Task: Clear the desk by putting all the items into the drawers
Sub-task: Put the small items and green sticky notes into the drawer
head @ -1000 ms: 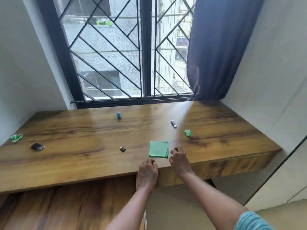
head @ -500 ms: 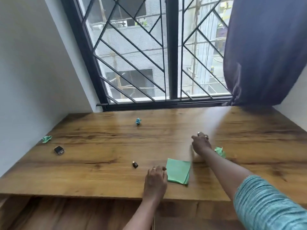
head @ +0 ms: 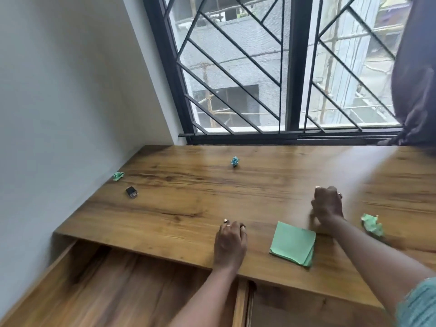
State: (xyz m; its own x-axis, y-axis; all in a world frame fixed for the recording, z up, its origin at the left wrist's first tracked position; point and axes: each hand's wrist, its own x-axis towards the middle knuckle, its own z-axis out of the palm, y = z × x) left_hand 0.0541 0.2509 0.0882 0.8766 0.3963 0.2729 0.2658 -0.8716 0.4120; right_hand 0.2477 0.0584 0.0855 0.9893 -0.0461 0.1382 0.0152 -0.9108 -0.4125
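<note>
The left hand (head: 230, 244) rests on the wooden desk (head: 188, 204) near its front edge, fingers curled, seemingly pinching a small dark object (head: 243, 228). The right hand (head: 328, 206) is balled and blurred beyond the green sticky-note pad (head: 292, 246); its contents cannot be told. Crumpled green paper (head: 372, 226) lies just right of it. Below, a drawer (head: 94, 291) stands open

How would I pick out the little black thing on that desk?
From the barred window, follow the white wall down to the wooden desk's left side. There, just nearer to you than a crumpled green paper scrap, lies the small black object. It is the only dark, boxy item there; its neighbours are crumpled paper wads.
</note>
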